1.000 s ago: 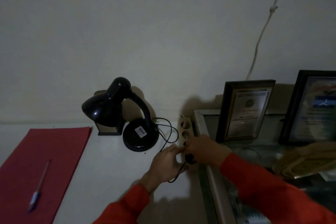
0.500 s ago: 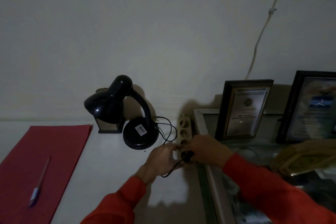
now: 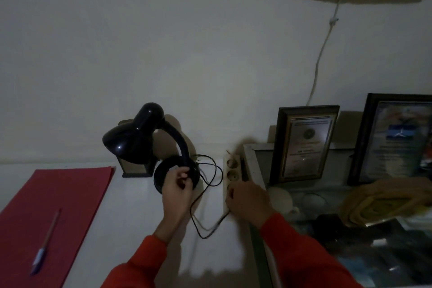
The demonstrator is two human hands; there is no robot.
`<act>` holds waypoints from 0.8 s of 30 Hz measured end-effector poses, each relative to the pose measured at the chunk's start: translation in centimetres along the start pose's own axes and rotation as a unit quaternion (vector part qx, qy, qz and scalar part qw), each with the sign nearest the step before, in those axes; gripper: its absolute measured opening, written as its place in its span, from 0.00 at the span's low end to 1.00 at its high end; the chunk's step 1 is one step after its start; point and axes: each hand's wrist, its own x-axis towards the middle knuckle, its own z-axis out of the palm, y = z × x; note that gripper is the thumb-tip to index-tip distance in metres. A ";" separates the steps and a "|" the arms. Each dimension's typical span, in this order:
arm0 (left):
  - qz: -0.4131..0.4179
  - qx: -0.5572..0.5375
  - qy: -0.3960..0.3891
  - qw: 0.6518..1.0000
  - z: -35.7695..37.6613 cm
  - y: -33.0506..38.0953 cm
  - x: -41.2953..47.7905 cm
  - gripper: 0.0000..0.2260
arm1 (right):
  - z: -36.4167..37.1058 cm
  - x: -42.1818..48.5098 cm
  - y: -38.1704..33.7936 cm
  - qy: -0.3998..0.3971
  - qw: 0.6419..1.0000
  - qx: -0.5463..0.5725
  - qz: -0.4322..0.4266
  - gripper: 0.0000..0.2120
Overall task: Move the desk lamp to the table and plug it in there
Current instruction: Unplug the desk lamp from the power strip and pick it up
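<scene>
I see the black lamp (image 3: 149,145) standing on the white surface (image 3: 121,213) against the wall, its shade tipped down to the left and its round base (image 3: 174,174) flat on the surface. My left hand (image 3: 176,190) is at that base, fingers curled with the fingertips on its near rim; the grip looks loose, and I cannot tell whether it has hold of the base or only touches it. The lamp's thin black cord (image 3: 205,215) loops from behind the base, across the surface, and runs to my right hand (image 3: 247,202). That hand is closed, knuckles up, pressed against the near end of the pale power strip (image 3: 231,174) lying along the surface's right edge. The plug is hidden under the hand, so I cannot tell whether it is in a socket. Two sockets show bare beyond the fingers. A red folder (image 3: 53,213) lies at the left with a pen (image 3: 45,243) on it. Right of the strip, two framed certificates (image 3: 306,145) lean against the wall. Both sleeves are red.
</scene>
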 end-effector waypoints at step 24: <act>-0.119 -0.426 0.043 0.896 -0.7 7.2 10.6 0.15 | -4.0 -0.5 0.9 -0.066 0.674 0.732 0.071 0.11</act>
